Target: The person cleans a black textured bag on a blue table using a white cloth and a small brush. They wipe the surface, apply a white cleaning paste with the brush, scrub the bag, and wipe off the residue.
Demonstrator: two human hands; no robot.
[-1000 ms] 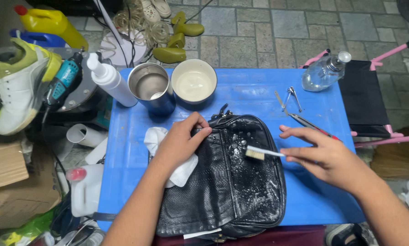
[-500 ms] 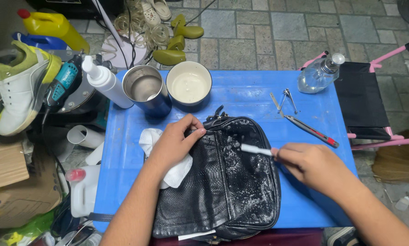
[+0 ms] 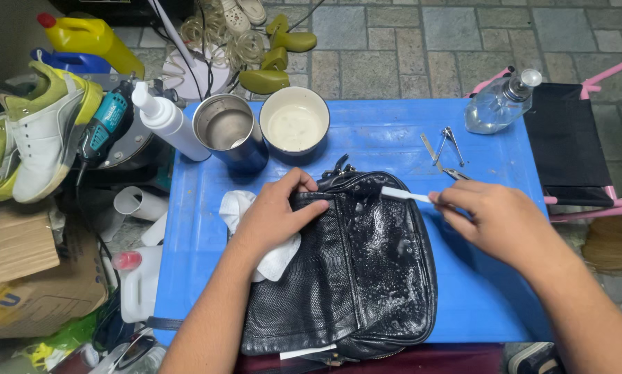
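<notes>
The black leather bag (image 3: pixel 352 270) at the blue table's (image 3: pixel 394 135) near edge is pressed down by the left hand (image 3: pixel 273 218), fingers spread flat over a white cloth (image 3: pixel 245 208). A white brush (image 3: pixel 402 194) is pinched in the closed fingers of the right hand (image 3: pixel 494 221), against the bag's far end.

Left hand (image 3: pixel 273 218) flat, palm down, fingers spread forward; right hand (image 3: pixel 487 218) curled, fingers pinched, forearm angled inward.
</notes>
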